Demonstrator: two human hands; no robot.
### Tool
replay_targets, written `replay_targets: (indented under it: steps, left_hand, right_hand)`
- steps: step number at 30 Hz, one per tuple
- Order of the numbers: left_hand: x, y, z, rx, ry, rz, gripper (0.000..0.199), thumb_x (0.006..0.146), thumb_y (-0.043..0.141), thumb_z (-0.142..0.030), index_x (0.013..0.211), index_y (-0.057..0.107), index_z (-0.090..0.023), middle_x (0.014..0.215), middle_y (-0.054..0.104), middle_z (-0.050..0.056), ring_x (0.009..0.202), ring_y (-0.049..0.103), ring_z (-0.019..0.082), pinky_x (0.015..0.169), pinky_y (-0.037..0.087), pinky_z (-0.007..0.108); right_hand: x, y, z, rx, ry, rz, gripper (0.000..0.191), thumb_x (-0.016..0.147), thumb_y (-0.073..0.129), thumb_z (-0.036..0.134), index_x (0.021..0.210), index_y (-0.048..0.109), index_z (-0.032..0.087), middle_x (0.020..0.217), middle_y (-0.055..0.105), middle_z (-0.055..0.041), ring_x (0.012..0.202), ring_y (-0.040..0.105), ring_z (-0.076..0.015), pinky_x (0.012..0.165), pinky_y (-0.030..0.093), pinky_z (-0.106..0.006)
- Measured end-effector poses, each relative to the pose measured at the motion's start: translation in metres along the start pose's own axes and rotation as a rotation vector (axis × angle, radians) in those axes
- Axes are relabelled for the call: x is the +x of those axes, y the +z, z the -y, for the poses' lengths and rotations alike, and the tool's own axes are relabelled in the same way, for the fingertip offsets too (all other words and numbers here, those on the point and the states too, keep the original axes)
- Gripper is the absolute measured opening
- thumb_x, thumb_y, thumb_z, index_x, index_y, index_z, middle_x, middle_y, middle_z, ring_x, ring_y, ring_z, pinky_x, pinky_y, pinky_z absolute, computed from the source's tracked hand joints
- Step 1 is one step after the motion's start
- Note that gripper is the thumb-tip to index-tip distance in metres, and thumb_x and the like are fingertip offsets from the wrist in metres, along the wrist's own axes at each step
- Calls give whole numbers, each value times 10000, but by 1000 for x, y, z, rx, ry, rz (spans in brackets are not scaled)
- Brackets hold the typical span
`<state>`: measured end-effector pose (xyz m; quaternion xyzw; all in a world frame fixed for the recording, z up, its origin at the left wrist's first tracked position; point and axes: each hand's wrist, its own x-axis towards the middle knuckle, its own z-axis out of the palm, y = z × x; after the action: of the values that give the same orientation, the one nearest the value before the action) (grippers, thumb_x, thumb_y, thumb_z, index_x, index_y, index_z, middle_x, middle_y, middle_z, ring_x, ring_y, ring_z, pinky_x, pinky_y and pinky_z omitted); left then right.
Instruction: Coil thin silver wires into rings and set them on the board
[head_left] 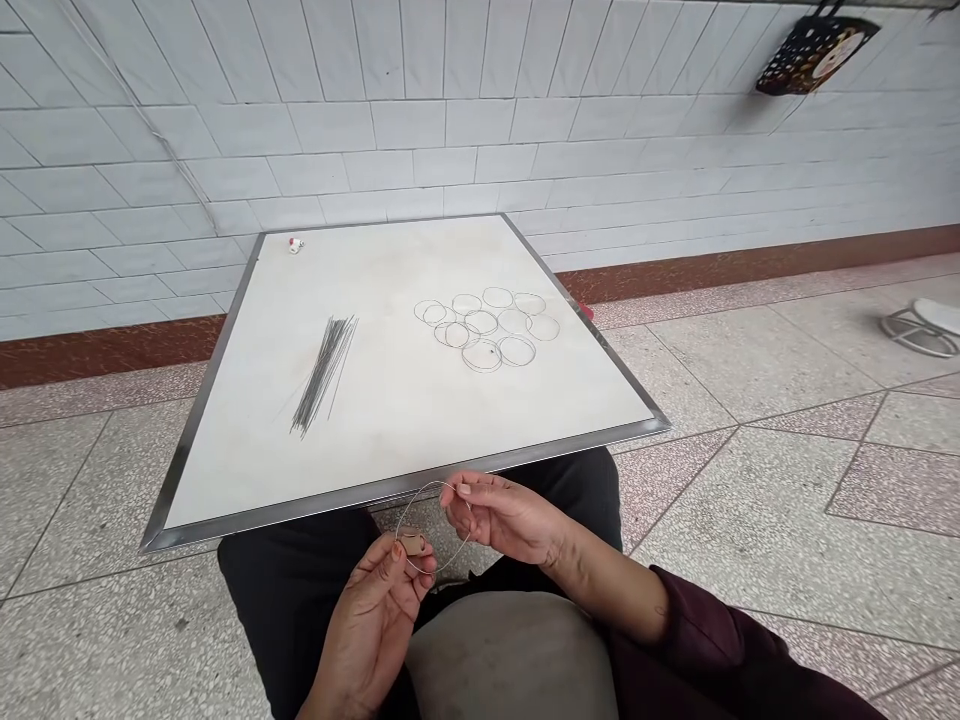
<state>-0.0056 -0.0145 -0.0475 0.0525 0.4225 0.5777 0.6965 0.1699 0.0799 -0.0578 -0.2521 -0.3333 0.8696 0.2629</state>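
Observation:
Over my lap, just below the table's near edge, a thin wire ring (436,483) is held up between my two hands. My left hand (382,595) pinches its left side between thumb and fingers; a tan wrapping (412,543) covers one fingertip. At the upper right of the ring, my right hand (506,512) grips the wire with thumb and forefinger, the other fingers curled. Beyond my hands, several similar wire rings (481,334) lie overlapping on the right half of the table. A bundle of straight dark wires (324,377) lies on the left half.
The white table (397,400) has a metal rim and stands close to a tiled wall (405,125). A small white and red object (295,246) sits at its far left corner. A dark patterned bag (816,55) hangs at upper right. A stool (926,325) stands far right.

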Motion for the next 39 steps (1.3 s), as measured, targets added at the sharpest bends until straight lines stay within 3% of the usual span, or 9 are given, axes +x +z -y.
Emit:
replay_targets:
  steps: [5, 9, 13, 20, 25, 32, 39]
  left_hand:
    - [0, 3, -1, -6, -33, -31, 244, 587, 916, -250, 734, 760, -133, 773, 717, 53, 670, 631, 129, 656, 536, 237]
    - [-1, 4, -1, 5, -39, -38, 251, 600, 911, -252, 759, 767, -122, 779, 726, 62, 662, 631, 126, 629, 536, 225]
    - [0, 3, -1, 11, -41, -41, 244, 604, 908, -242, 772, 771, -128, 784, 731, 59, 658, 635, 122, 619, 542, 217]
    - [3, 5, -1, 0, -43, -62, 256, 583, 920, -227, 765, 774, -121, 776, 735, 57, 650, 643, 113, 638, 553, 204]
    - [4, 5, 0, -2, -42, -80, 291, 563, 931, -231, 781, 777, -114, 785, 741, 61, 638, 641, 113, 620, 552, 206]
    - [3, 6, -1, 9, -43, -87, 286, 558, 934, -243, 760, 773, -120, 772, 738, 56, 631, 636, 114, 621, 553, 215]
    - [4, 3, 0, 11, -51, -87, 290, 566, 930, -239, 777, 774, -116, 792, 740, 61, 643, 636, 113, 627, 552, 215]
  right_hand:
    - [-2, 4, 3, -259, -179, -94, 310, 897, 652, 446, 1094, 664, 207, 700, 539, 26, 647, 485, -107, 621, 372, -234]
    - [-2, 7, 3, -541, -354, -166, 308, 920, 607, 480, 1089, 669, 230, 715, 515, 32, 652, 496, -112, 645, 419, -256]
    - [-2, 6, 2, -699, -379, -175, 295, 953, 558, 443, 1128, 684, 242, 703, 525, 27, 634, 497, -112, 612, 420, -252]
    - [-1, 3, -1, -755, -510, -184, 236, 972, 529, 367, 1073, 711, 257, 926, 671, -21, 662, 515, -111, 626, 443, -263]
    - [-1, 3, 3, -840, -549, -186, 243, 983, 509, 339, 1080, 714, 253, 962, 696, -35, 723, 568, -127, 677, 467, -279]
    - [0, 0, 0, -855, -544, -212, 251, 953, 560, 302, 1186, 616, 228, 712, 535, 36, 590, 455, -97, 573, 404, -224]
    - [1, 1, 0, -918, -616, -191, 242, 958, 541, 269, 1155, 676, 232, 683, 510, 34, 561, 412, -93, 559, 381, -223]
